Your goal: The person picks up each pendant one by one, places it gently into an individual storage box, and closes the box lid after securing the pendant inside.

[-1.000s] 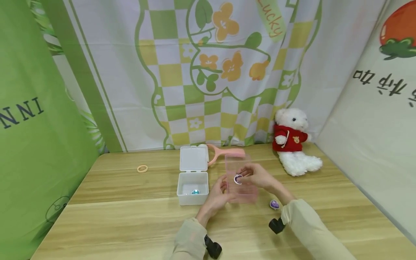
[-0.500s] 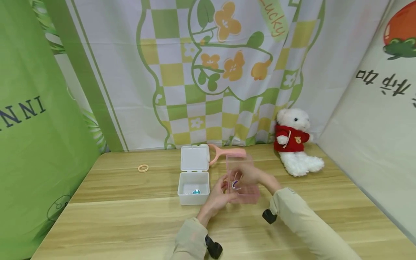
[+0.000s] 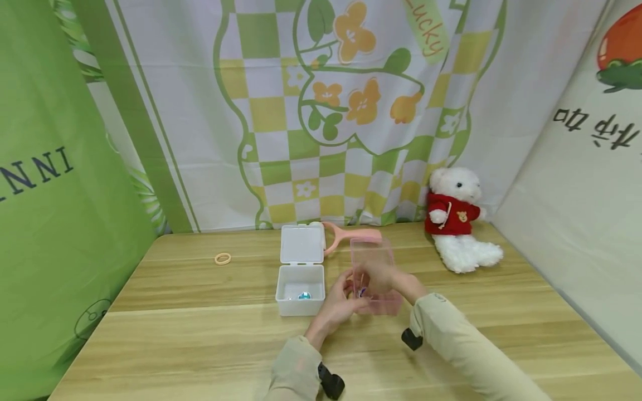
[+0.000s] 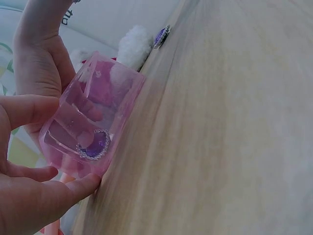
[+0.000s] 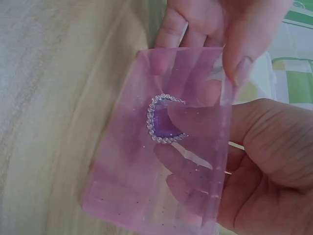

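down inside pink box [image 5: 117, 181] left hand [image 3: 338, 303] grips, right hand [image 5: 266, 156] pinches purple gem [image 5: 160, 123].

Head view looks forward and down; close wrist views share the pink box [image 5: 137, 152].

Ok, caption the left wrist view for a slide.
Right hand holds a purple jewel inside a pink box the left hand grips; another jewel lies on the table.

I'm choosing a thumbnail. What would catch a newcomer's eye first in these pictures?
Probably the white plush bear in a red hoodie, at the back right of the table. Nearer the middle, the right hand holds a purple gem rimmed with beads inside a see-through pink box, gripped by the left hand.
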Tool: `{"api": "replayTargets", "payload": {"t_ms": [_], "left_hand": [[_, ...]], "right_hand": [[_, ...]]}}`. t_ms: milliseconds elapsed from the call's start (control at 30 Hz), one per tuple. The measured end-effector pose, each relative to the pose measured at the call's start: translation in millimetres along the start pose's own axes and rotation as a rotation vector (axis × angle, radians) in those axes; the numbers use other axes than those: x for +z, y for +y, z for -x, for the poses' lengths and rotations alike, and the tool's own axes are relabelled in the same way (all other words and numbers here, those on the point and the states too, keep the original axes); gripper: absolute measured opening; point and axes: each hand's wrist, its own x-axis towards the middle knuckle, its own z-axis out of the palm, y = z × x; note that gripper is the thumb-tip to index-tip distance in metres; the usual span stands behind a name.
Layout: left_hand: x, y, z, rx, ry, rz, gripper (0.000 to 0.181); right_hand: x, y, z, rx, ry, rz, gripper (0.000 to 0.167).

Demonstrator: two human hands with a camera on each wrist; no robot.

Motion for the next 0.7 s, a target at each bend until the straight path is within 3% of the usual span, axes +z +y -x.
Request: {"api": "replayTargets", "payload": {"t_ms": [700], "left_hand": [[-0.3,2.0,2.2,-0.007,-0.005,-0.008,0.078]], "right_hand": [[-3.6,-2.2,7.6,-0.082,0.028,0.079,0.024]]}}
